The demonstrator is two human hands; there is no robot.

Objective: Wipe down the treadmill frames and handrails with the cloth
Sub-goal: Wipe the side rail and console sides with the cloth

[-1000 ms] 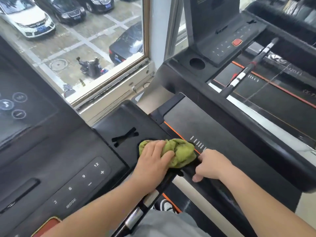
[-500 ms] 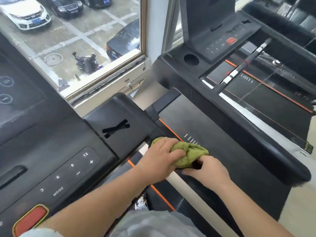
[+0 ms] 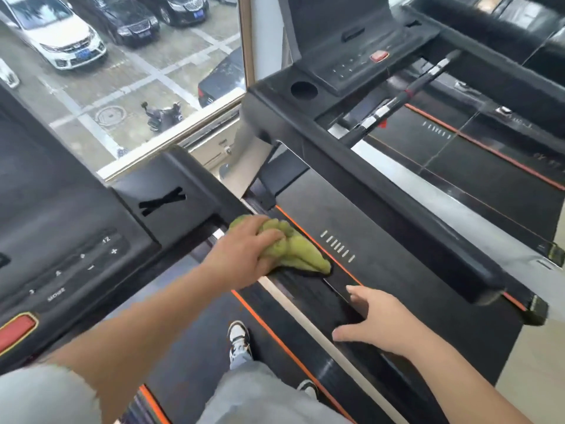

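A crumpled green cloth (image 3: 295, 250) lies on the black right handrail (image 3: 308, 289) of the treadmill I stand on, close to where the rail meets the console. My left hand (image 3: 244, 250) grips the cloth from above and presses it onto the rail. My right hand (image 3: 377, 321) rests farther back on the same rail, fingers spread and apart from the cloth. The part of the rail beneath both hands is hidden.
The console (image 3: 76, 255) with its buttons and a red stop button (image 3: 15, 330) fills the left. A second treadmill's thick black handrail (image 3: 397, 191) runs close on the right. A window (image 3: 122, 87) over parked cars lies ahead. My shoe (image 3: 239, 338) stands on the belt.
My right hand has left the cloth and slid back along the rail toward me. My left hand with the cloth has stayed at the rail's front end. The view has tilted down.
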